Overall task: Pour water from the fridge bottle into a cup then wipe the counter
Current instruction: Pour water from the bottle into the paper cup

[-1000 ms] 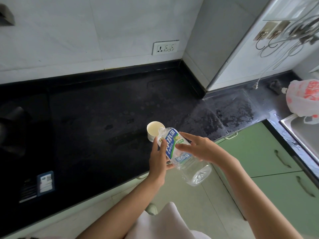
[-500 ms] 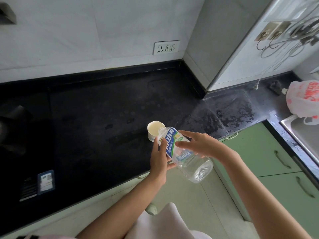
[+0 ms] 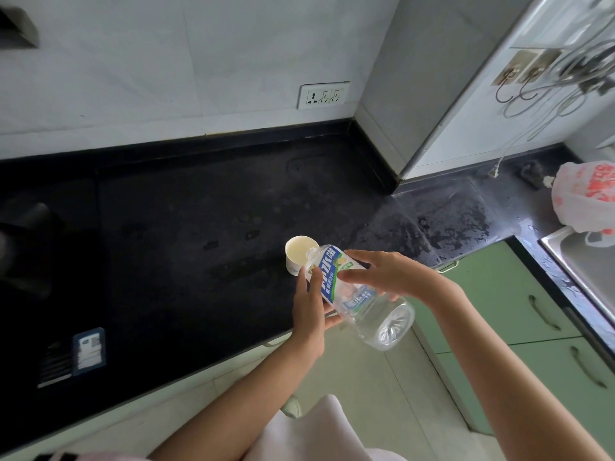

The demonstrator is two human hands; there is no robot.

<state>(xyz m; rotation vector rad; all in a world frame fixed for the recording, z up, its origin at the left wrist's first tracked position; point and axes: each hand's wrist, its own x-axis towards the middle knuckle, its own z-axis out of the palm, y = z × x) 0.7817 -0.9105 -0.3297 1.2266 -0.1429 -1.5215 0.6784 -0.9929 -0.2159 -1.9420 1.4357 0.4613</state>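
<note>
Clear plastic bottle (image 3: 359,296), blue-and-white label: tipped steeply, mouth over the rim of the cup (image 3: 299,252), base raised toward the near right. Left hand (image 3: 311,302): fingers curled round the bottle's left side, near the neck. Right hand (image 3: 387,272): fingers laid over the label from the right, gripping the body. Cup: pale, upright on the black counter (image 3: 199,227), near its front edge. Plastic bag (image 3: 585,197), red print: far right, beside the sink (image 3: 585,261). Wall socket (image 3: 322,94): behind the counter.
</note>
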